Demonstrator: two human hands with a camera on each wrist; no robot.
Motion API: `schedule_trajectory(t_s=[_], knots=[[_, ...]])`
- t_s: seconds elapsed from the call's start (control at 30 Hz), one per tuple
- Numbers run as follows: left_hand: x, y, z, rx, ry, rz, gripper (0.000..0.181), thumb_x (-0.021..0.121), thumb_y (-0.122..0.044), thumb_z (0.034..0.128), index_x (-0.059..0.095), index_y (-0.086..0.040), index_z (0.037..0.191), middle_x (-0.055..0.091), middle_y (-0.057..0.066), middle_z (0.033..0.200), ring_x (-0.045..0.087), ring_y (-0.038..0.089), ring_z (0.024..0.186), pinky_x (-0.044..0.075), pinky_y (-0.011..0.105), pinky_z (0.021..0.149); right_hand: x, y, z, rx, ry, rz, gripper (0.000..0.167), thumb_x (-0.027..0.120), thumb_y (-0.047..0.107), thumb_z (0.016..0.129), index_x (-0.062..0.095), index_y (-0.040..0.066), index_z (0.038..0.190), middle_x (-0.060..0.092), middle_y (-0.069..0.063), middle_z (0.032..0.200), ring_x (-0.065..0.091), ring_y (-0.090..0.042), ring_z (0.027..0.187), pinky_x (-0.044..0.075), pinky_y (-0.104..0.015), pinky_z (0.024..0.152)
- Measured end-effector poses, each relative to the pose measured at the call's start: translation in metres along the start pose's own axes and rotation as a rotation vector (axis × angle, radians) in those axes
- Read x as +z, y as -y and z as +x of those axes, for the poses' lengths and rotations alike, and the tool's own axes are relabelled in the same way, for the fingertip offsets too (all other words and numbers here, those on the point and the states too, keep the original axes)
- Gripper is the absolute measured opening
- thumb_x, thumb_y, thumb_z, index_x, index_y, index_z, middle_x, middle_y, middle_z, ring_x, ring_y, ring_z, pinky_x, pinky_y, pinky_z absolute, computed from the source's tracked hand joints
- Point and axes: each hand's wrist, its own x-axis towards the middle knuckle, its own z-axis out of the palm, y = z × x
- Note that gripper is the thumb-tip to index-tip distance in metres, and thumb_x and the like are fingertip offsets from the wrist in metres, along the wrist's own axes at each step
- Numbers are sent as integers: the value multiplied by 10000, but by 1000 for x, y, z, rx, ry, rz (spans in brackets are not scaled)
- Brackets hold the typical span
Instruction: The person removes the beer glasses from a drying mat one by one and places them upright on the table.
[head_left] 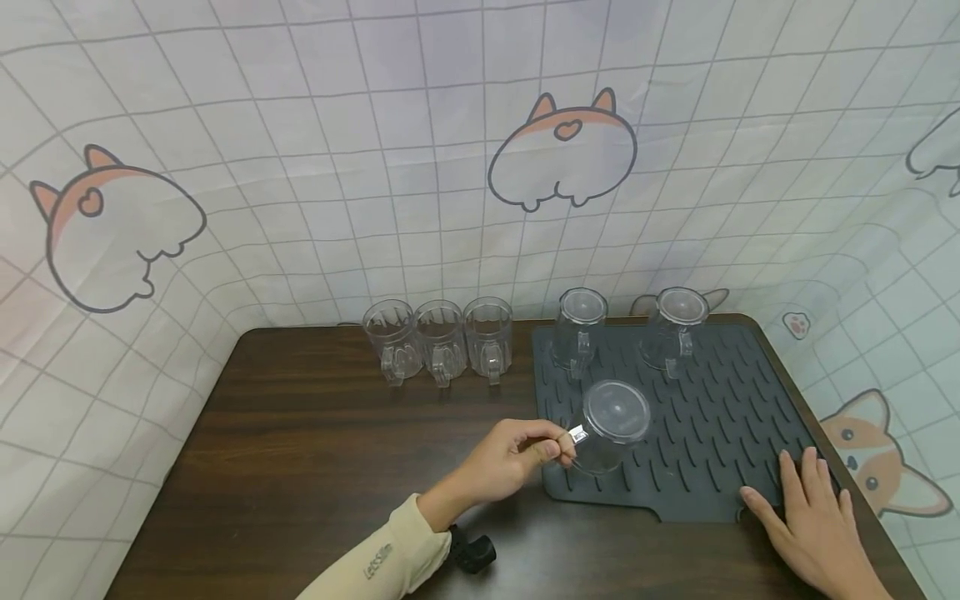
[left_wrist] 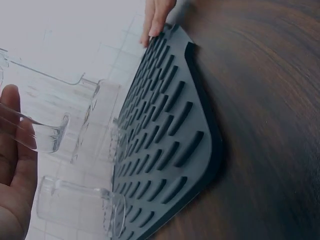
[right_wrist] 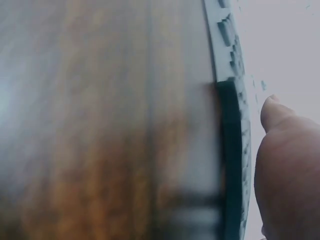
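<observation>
My left hand pinches the handle of an upside-down glass mug over the front left part of the dark ridged drying mat. In the left wrist view that mug appears raised off the mat. Two more glass mugs stand mouth down at the mat's back, one on the left and one on the right. Spread flat, my right hand rests at the mat's front right corner, fingers straight. The right wrist view is blurred and shows mainly the thumb and the mat's edge.
Three glass mugs stand upright in a row at the back of the brown wooden table, left of the mat. A white gridded curtain with cartoon dogs hangs close behind and beside the table. A black strap device sits on the left wrist.
</observation>
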Motion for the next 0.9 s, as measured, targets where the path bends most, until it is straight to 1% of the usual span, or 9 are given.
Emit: schedule_trajectory(t_s=[0.1,0.17,0.3,0.4,0.5,0.57,0.67,0.8,0.9], knots=[[-2,-1,-2,13,-15,3,205,523,-80,1068,677,55,1072,701,298,1036,655,-19,936,588,487,969,1,3,1,-30,-73,10,843,470,449,1089,123,-134,1588,-53,-467,1614,-69,-667,1499,-66,-849,1127],[-4,-2,-3,21,-24,8,207,523,-92,1071,675,49,1067,697,290,1023,650,-14,931,601,429,956,0,5,3,-46,-105,35,819,482,423,1088,139,-126,1590,-30,-463,1621,-51,-671,1500,-65,-843,1137],[-5,-4,-5,50,-31,34,205,526,-108,1071,674,32,1057,693,268,999,641,-8,929,593,287,931,-4,13,6,-70,-121,119,777,466,371,1097,121,-112,1598,-50,-432,1643,-59,-659,1512,-90,-831,1146],[-6,-7,-6,84,-37,62,199,530,-114,1069,678,19,1057,699,247,997,644,-7,938,594,282,925,-9,21,10,-84,-123,181,753,449,337,1103,96,-95,1609,-69,-402,1662,-53,-664,1511,-91,-827,1151],[-6,-11,-8,116,-47,100,190,536,-116,1065,684,3,1057,708,225,997,653,2,942,604,299,914,-15,29,13,-73,-119,231,748,442,331,1104,64,-37,1634,-81,-363,1685,-19,-683,1500,-17,-853,1132],[-6,-14,-9,133,-55,133,181,541,-118,1063,691,-17,1052,714,209,997,663,18,943,609,301,902,-18,35,14,-54,-118,262,750,441,335,1102,43,12,1650,-74,-340,1697,18,-696,1488,55,-876,1095],[-6,-18,-9,170,-70,205,164,554,-118,1054,700,-45,1042,721,164,985,678,55,941,607,284,885,-23,44,16,-27,-142,298,737,443,338,1099,53,68,1662,-18,-323,1707,95,-699,1474,151,-889,1032],[-5,-21,-9,272,-99,348,141,559,-97,1040,698,-74,1037,718,89,958,698,104,924,595,233,857,-26,55,19,-20,-198,322,699,453,318,1097,114,84,1661,118,-347,1675,268,-668,1415,245,-855,986],[-3,-24,-9,346,-124,446,135,560,-75,1036,695,-89,1036,709,54,947,697,115,905,582,198,848,-27,61,19,-17,-207,325,686,447,316,1099,123,89,1660,176,-377,1632,345,-647,1344,286,-828,944]])
